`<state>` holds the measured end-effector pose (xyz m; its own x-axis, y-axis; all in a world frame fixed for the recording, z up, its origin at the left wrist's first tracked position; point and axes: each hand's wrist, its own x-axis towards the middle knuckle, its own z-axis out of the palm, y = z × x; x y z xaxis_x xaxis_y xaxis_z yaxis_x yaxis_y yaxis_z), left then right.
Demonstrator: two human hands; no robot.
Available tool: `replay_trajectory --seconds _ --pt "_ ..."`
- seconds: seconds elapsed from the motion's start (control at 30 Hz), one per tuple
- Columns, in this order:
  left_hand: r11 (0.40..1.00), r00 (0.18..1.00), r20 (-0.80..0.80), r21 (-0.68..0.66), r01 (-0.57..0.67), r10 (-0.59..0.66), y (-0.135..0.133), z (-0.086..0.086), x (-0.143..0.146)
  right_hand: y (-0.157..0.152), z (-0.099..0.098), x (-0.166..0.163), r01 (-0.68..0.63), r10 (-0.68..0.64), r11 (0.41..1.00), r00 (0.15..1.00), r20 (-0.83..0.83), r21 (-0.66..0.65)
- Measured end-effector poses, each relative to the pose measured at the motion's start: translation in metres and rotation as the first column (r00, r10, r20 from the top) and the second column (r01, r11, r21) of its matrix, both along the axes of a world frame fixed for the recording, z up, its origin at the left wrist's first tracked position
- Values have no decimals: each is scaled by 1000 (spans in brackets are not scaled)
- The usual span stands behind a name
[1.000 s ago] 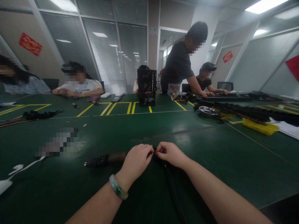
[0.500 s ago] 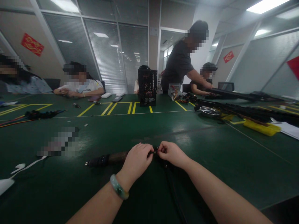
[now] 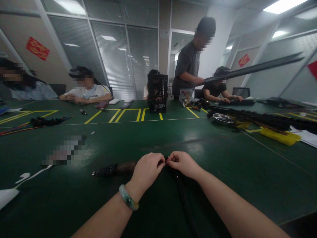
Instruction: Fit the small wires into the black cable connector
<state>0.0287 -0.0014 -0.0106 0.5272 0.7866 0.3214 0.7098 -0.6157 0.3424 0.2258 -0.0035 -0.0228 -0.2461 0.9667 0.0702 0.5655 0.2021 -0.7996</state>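
My left hand (image 3: 146, 171), with a green bangle (image 3: 128, 198) on its wrist, and my right hand (image 3: 182, 164) meet fingertip to fingertip low in the middle of the green table (image 3: 223, 155). Both pinch a small dark part between them that is too small to name. A dark cable bundle (image 3: 184, 201) runs from that spot back toward me between my forearms. A dark sleeved cable end (image 3: 112, 170) lies on the table just left of my left hand.
A black perforated case (image 3: 157, 93) stands mid-table among yellow tape lines. A steel bowl (image 3: 223, 118), dark cable bundles and a yellow part (image 3: 279, 136) lie at right. White scraps (image 3: 15, 188) lie at left. Seated people work around; a standing person lifts a long black panel (image 3: 252, 68).
My hands stay pinched together, almost still. The standing person across the table has straightened up and raised a long black panel off the table into the air.
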Motion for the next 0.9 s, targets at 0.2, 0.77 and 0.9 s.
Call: replay_trajectory --seconds 0.2,0.77,0.9 --pt "1000 1000 -22 -2 21 -21 -1 2 1 0 -2 -2 14 -14 1000 1000 -4 4" --pt "1000 999 -35 -23 -12 11 -4 7 -1 -1 2 0 -39 39 999 999 -9 -21" --pt "999 998 -50 -27 -24 23 -5 8 0 -1 1 0 -28 28 1000 999 29 -8"
